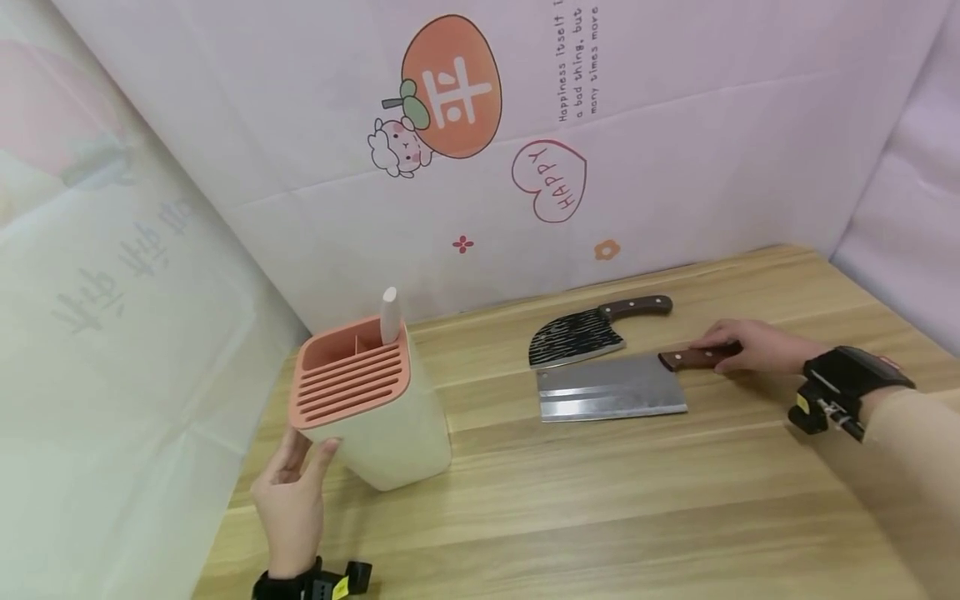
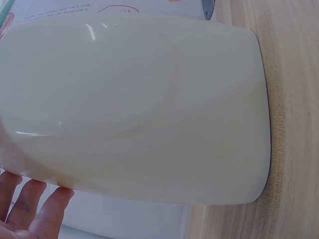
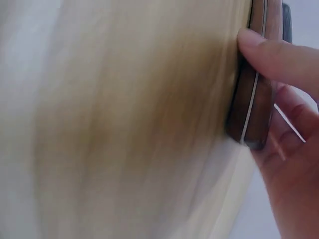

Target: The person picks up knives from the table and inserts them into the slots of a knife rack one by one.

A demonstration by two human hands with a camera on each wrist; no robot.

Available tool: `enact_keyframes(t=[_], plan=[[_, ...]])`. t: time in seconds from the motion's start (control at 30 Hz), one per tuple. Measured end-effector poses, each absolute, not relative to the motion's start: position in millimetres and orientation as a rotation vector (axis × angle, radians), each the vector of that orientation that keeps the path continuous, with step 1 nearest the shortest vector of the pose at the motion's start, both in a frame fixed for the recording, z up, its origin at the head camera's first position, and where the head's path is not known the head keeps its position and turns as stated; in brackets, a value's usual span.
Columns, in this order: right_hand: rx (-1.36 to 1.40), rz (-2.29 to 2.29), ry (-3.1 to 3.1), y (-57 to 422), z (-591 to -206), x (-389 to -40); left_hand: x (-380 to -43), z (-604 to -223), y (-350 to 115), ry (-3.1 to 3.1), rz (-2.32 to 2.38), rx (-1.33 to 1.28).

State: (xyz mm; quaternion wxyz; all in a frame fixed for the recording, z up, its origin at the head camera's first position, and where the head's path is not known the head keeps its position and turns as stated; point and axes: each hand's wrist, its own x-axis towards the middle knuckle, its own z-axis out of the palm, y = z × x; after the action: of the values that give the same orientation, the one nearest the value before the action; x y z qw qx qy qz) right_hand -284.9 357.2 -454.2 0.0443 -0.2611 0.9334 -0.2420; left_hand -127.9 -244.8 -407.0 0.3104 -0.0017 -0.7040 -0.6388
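With thumb and fingers spread around its near left corner, my left hand (image 1: 291, 508) holds a knife block (image 1: 405, 437), a cream body with a slotted orange top. In the left wrist view, fingertips press along one side of the block (image 2: 149, 109). My right hand (image 1: 768, 346) grips the brown wooden handle of a cleaver (image 1: 611, 387), whose wide shiny blade points left, low over the table. The right wrist view shows thumb and fingers pinching the handle (image 3: 251, 102); the blade is out of that view. Just behind lies a curved knife (image 1: 573, 337) with a black-patterned blade and dark handle.
A white-handled item (image 1: 390, 317) stands in the block's back right compartment. Printed cloth (image 1: 675, 150) hangs behind the wooden table (image 1: 562, 517), and pale cloth (image 1: 112, 333) borders its left side.
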Motion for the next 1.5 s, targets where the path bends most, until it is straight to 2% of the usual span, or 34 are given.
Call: enact_keyframes(t=[0.47, 0.73, 0.93, 1.03, 1.13, 1.2, 1.5], plan=[[-0.777, -0.792, 3.026, 368, -440, -270, -125, -406, -248, -1.846, -1.702, 0.032], [-0.461, -1.075, 3.021, 356, -402, -259, -125, -404, -252, -1.855, -1.671, 0.037], [-0.317, -1.452, 2.934, 333, -390, -256, -123, -406, -254, -1.865, -1.672, 0.059], [-0.393, -1.970, 2.667, 309, -388, -257, -123, -407, -254, -1.861, -1.676, 0.064], [-0.614, -2.604, 2.025, 279, -382, -260, -123, -408, -253, -1.856, -1.683, 0.058], [-0.751, -2.830, 1.615, 261, -376, -262, -124, -409, -251, -1.855, -1.686, 0.052], [-0.770, -2.974, 1.466, 219, -347, -259, -131, -411, -246, -1.880, -1.704, 0.033]])
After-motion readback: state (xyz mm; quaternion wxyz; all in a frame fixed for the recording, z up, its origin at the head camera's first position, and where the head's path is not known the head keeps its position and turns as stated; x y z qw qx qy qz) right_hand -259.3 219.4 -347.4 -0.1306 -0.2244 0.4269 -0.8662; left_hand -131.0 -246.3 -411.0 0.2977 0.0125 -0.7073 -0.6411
